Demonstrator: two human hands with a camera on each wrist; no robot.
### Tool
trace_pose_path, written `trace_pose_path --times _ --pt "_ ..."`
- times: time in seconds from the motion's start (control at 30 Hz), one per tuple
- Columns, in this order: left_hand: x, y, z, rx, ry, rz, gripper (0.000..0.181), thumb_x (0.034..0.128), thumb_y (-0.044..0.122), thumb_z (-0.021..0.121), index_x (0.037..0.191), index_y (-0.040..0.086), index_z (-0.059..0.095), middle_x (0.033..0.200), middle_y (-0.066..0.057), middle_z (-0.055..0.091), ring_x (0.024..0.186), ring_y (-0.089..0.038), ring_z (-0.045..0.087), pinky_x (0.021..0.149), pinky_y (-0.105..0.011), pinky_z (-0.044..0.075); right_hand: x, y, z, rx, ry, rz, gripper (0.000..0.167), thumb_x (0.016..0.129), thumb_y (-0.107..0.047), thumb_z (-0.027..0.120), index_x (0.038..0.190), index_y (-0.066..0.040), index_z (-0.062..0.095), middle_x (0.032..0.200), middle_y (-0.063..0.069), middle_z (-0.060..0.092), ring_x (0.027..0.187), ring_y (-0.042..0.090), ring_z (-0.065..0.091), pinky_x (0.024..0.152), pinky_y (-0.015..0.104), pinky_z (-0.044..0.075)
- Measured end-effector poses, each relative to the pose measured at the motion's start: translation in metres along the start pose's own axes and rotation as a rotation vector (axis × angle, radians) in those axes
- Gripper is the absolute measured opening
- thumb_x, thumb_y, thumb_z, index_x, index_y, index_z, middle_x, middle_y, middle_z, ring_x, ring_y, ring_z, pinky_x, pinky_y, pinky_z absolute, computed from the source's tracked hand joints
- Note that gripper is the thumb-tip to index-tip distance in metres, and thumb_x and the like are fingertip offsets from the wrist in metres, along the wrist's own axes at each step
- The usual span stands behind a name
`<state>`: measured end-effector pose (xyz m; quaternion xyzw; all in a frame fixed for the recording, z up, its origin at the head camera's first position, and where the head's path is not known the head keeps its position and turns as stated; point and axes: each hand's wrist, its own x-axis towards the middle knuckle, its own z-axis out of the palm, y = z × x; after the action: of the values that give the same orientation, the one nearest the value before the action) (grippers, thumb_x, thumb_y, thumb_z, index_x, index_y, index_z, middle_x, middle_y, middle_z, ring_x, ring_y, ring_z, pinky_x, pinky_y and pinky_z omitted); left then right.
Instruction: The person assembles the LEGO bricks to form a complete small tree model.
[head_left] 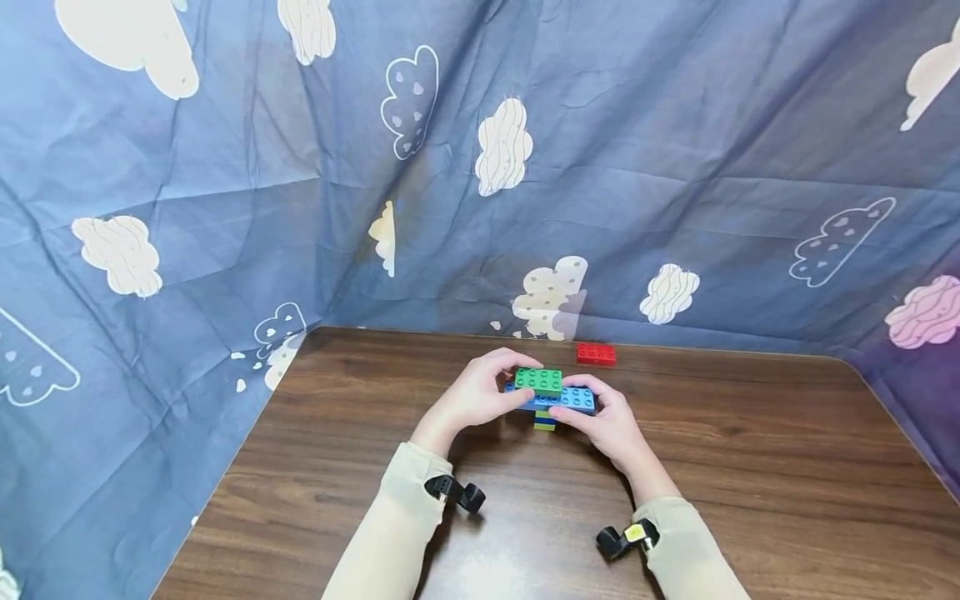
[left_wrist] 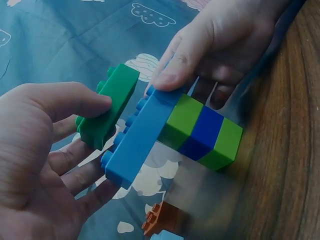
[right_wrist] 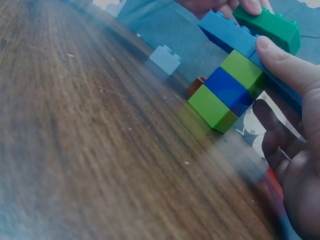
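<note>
My left hand (head_left: 480, 390) pinches a green building brick (head_left: 538, 381) between thumb and fingers. In the left wrist view, that brick is tilted slightly above the studs of a long blue section (left_wrist: 142, 132), with a narrow gap between them. Whether this section is one brick or two, I cannot tell. It crosses the top of a short column made of a lime brick (right_wrist: 243, 72), a dark blue brick (right_wrist: 227, 90) and another lime brick (right_wrist: 212, 109). My right hand (head_left: 609, 421) grips the blue section's right end, thumb on its near side.
A red brick (head_left: 596, 354) lies near the table's back edge. Beyond the column are an orange-brown brick (left_wrist: 162, 219) and a pale blue brick (right_wrist: 165, 60). Cloud-printed blue fabric (head_left: 450, 233) hangs behind the wooden table (head_left: 337, 433).
</note>
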<state>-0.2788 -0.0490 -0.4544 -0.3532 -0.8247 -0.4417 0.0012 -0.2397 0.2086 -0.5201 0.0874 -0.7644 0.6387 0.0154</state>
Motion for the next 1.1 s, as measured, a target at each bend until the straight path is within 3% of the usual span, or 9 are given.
trace_pose_path --times 0.2,0.43,1.1 --pt "-0.0004 -0.0037 0.0016 0.021 -0.011 -0.004 0.038 0.0969 0.020 0.082 0.134 0.013 0.075 0.127 -0.004 0.072 0.106 -0.029 0.064 0.088 -0.041 0.055 0.0012 0.0023 -0.0013 -0.032 0.023 -0.006 0.046 0.092 -0.018 0.092 0.133 -0.011 0.071 0.130 0.012 0.069 0.106 0.020 0.069 0.089 0.025 0.059" --pt "-0.0010 -0.0060 0.0024 0.024 -0.020 -0.015 0.038 0.0968 0.021 0.082 0.134 0.014 0.075 0.128 -0.002 0.072 0.106 -0.021 0.062 0.088 -0.030 0.051 0.0015 0.0015 -0.0004 -0.028 0.016 -0.007 0.047 0.093 -0.016 0.090 0.135 -0.009 0.069 0.133 0.016 0.067 0.109 0.021 0.067 0.090 0.025 0.058" --pt "-0.0023 -0.0053 0.0035 0.012 -0.025 -0.020 0.037 0.0989 0.026 0.081 0.134 0.016 0.075 0.129 0.001 0.072 0.107 -0.016 0.061 0.090 -0.031 0.052 0.0010 0.0024 -0.0011 -0.033 0.009 -0.038 0.046 0.095 -0.016 0.089 0.137 -0.012 0.071 0.133 0.013 0.070 0.108 0.021 0.070 0.089 0.026 0.060"
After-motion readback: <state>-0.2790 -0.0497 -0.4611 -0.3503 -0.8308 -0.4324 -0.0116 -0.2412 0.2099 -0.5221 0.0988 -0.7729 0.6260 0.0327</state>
